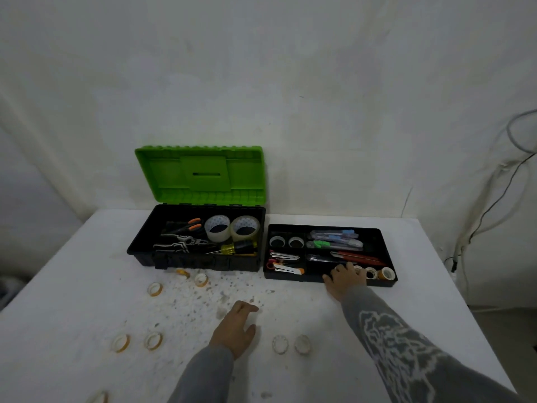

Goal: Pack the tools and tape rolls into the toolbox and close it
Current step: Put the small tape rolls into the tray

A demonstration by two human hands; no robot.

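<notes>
Left hand [234,330] lies slack, empty, on table [72,286] before toolbox [197,261]. Right hand [345,279] over small rolls [388,274] in tray [325,226] right of toolbox; hold unclear. Seat them flat, then collect loose rolls [154,289] before toolbox.

The toolbox [203,261] stands open, lid [200,170] upright at the back, so entry is from above or the front. The tray [290,277] sits just beside its right wall. Small rolls [154,289] dot the table [421,301] in front, with bare lanes between them.
</notes>
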